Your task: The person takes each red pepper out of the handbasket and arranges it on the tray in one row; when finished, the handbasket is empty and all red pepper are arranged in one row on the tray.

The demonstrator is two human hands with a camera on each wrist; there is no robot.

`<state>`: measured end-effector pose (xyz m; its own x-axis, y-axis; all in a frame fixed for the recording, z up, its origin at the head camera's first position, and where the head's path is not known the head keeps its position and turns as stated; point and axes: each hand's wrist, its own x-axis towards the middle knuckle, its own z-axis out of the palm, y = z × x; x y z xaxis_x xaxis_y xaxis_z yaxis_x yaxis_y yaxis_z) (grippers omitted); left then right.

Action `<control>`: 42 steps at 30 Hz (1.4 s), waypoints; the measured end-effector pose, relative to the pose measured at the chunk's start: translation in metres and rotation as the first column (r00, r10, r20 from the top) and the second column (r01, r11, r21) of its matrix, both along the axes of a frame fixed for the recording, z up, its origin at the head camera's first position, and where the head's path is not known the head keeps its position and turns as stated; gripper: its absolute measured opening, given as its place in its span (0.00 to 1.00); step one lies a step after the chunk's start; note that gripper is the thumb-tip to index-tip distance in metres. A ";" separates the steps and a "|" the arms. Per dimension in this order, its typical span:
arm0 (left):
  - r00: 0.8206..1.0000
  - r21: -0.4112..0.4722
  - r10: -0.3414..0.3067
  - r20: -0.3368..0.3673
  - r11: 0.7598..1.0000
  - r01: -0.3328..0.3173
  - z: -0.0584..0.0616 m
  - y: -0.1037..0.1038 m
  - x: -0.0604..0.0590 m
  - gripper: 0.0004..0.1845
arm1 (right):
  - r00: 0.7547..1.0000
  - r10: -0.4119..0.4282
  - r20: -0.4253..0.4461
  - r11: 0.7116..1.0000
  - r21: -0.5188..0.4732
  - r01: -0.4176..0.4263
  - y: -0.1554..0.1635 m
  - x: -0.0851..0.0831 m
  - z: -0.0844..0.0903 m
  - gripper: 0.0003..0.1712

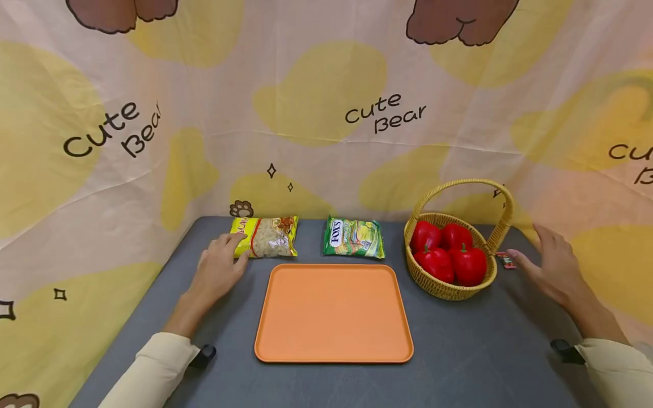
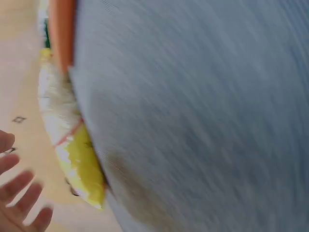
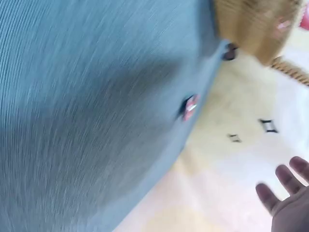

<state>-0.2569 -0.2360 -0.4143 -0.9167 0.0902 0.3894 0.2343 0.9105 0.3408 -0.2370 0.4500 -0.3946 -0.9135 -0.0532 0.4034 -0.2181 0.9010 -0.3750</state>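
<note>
The left hand rests with relaxed, spread fingers at the near-left corner of the yellow snack packet, touching or just short of it, no grip formed; the right hand hovers wide, holding nothing, just right of the wicker basket of red peppers; the orange tray lies between them on the desk; judged step: the reach; closing on the packet calls for curled fingers.

Your left hand touches the yellow snack bag — your right hand hovers open beside the pepper basket.
</note>
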 end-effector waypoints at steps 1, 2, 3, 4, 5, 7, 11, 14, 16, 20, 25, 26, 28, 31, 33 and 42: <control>1.000 0.029 -0.010 0.006 1.000 0.010 0.002 0.001 0.002 0.23 | 1.000 0.006 -0.022 1.000 -0.026 -0.007 -0.004 0.002 0.002 0.51; 0.999 0.058 -0.028 0.025 0.998 0.026 0.005 0.003 0.005 0.21 | 0.999 0.012 -0.041 0.998 -0.054 -0.015 -0.009 0.004 0.005 0.50; 0.997 0.090 -0.047 0.055 0.995 0.042 0.007 0.005 0.007 0.20 | 0.998 0.015 -0.068 0.997 -0.075 -0.020 -0.014 0.006 0.007 0.49; 0.993 0.125 -0.068 0.095 0.991 0.056 0.009 0.006 0.010 0.20 | 0.995 0.018 -0.096 0.996 -0.089 -0.026 -0.019 0.008 0.008 0.48; 0.987 0.149 -0.091 0.134 0.986 0.070 0.010 0.008 0.012 0.20 | 0.992 0.018 -0.124 0.995 -0.099 -0.031 -0.026 0.010 0.011 0.47; 0.965 0.203 -0.137 0.222 0.975 0.092 0.011 0.011 0.016 0.20 | 0.982 0.033 -0.186 0.992 -0.111 -0.055 -0.039 0.012 0.014 0.43; 0.895 0.332 -0.206 0.396 0.941 0.070 0.011 0.016 0.023 0.22 | 0.975 0.073 -0.210 0.987 -0.125 -0.101 -0.062 0.014 0.019 0.38; 0.841 0.399 -0.241 0.485 0.916 0.032 0.008 0.019 0.025 0.25 | 0.987 0.085 -0.133 0.985 -0.138 -0.103 -0.076 0.014 0.021 0.38; 0.820 0.417 -0.243 0.519 0.909 0.006 0.006 0.021 0.027 0.26 | 0.995 0.078 -0.064 0.987 -0.137 -0.086 -0.082 0.013 0.021 0.39; 0.795 0.450 -0.254 0.551 0.893 -0.027 0.003 0.022 0.029 0.27 | 0.995 0.087 0.042 0.987 -0.137 -0.080 -0.089 0.010 0.018 0.41; 0.775 0.511 -0.292 0.560 0.858 -0.046 0.002 0.022 0.033 0.27 | 0.988 0.097 0.124 0.988 -0.132 -0.080 -0.091 0.009 0.011 0.44; 0.770 0.520 -0.301 0.563 0.853 -0.046 0.003 0.022 0.033 0.27 | 0.987 0.093 0.131 0.989 -0.127 -0.076 -0.091 0.009 0.010 0.44; 0.755 0.530 -0.325 0.569 0.847 -0.035 0.003 0.022 0.035 0.28 | 0.986 0.091 0.139 0.990 -0.122 -0.075 -0.092 0.008 0.008 0.44; 0.731 0.542 -0.353 0.584 0.840 -0.027 0.002 0.023 0.035 0.29 | 0.984 0.092 0.154 0.989 -0.130 -0.073 -0.092 0.007 0.006 0.44; 0.719 0.545 -0.364 0.592 0.838 -0.025 0.000 0.024 0.034 0.30 | 0.983 0.088 0.160 0.989 -0.132 -0.067 -0.092 0.007 0.005 0.45; 0.718 0.546 -0.364 0.593 0.837 -0.026 -0.003 0.029 0.034 0.25 | 0.985 0.066 0.161 0.991 -0.124 -0.047 -0.099 0.006 0.003 0.46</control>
